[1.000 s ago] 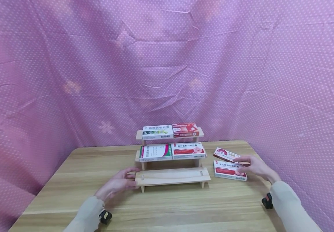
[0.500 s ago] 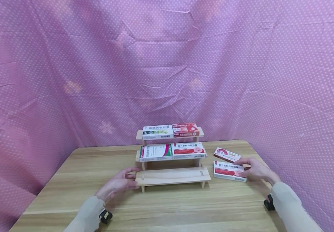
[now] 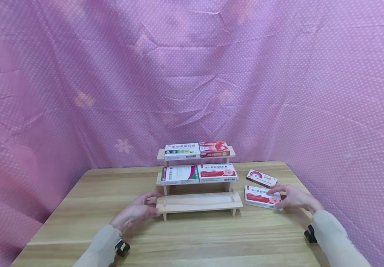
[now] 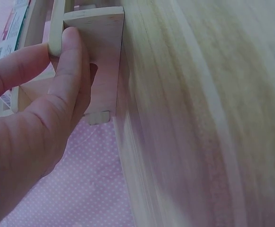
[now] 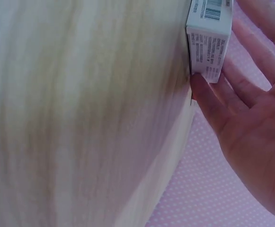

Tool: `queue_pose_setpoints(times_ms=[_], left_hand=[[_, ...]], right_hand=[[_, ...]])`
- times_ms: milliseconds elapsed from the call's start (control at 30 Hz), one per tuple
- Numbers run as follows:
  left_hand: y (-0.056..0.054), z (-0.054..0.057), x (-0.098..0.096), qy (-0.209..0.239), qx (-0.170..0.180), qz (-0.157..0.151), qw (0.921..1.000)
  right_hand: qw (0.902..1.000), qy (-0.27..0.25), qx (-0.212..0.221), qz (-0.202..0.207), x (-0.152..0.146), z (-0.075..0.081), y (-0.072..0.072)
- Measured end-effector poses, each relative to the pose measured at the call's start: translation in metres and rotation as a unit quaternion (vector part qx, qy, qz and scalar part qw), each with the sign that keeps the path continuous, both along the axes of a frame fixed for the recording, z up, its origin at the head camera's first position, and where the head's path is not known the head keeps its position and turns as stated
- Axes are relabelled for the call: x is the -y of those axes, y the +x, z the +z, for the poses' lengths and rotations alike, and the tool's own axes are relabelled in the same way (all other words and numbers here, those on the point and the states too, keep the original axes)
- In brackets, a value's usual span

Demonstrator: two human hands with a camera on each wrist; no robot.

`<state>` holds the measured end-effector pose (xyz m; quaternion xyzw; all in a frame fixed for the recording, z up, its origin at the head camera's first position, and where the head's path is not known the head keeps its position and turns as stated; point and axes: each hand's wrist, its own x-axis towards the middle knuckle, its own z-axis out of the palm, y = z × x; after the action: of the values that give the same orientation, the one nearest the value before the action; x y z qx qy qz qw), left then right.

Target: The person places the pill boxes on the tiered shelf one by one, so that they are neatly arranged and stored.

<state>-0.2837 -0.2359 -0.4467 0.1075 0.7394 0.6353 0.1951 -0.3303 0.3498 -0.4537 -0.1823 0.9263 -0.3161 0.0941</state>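
A three-tier wooden stand point(image 3: 198, 203) sits mid-table, its lowest shelf bare. My left hand point(image 3: 138, 209) pinches the left end of that shelf; the left wrist view shows the thumb point(image 4: 21, 68) and fingers on either side of the board. At the table's right lies a white-and-red medicine box point(image 3: 260, 196). My right hand point(image 3: 295, 196) is at its right end, with fingers reaching over its top. In the right wrist view those fingers point(image 5: 253, 52) are extended beside the box's printed end face. Just behind lies a smaller white-and-red medicine box point(image 3: 261, 177).
On the top tier lie a white-and-green medicine box point(image 3: 182, 151) and a red one point(image 3: 214, 148). The middle tier carries a white-green-magenta box point(image 3: 179, 174) and a white-and-red box point(image 3: 217, 172). A pink dotted curtain point(image 3: 192, 81) hangs behind the wooden table point(image 3: 192, 241).
My right hand has shifted slightly toward me, off the smaller box and further over the nearer one. The nearer box has slid a little to the left. My left hand stays put.
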Motion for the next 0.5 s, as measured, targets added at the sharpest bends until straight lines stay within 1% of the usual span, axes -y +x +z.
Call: queue_pose_setpoints(times_ms=[67,167,300,500], left_hand=[[-0.0004,0.0007,-0.0005,-0.001,0.0,-0.002,1.0],[-0.0014,0.0015,-0.0018,-0.004,-0.004,-0.003,1.0],[-0.0022,0.0013,-0.0031,-0.002,-0.004,0.004,1.0],[0.0,-0.0004,-0.0017,0.0,-0.005,0.01,0.9999]], right_hand=[[1.0,0.002,0.0,0.004,0.0012,-0.0009,0.0013],[0.9999,-0.002,0.01,-0.005,0.0014,-0.0012,0.0023],[0.9994,-0.018,0.023,-0.021,-0.0013,-0.0012,0.0021],[0.9983,-0.052,0.018,-0.017,-0.0058,0.0079,0.0052]])
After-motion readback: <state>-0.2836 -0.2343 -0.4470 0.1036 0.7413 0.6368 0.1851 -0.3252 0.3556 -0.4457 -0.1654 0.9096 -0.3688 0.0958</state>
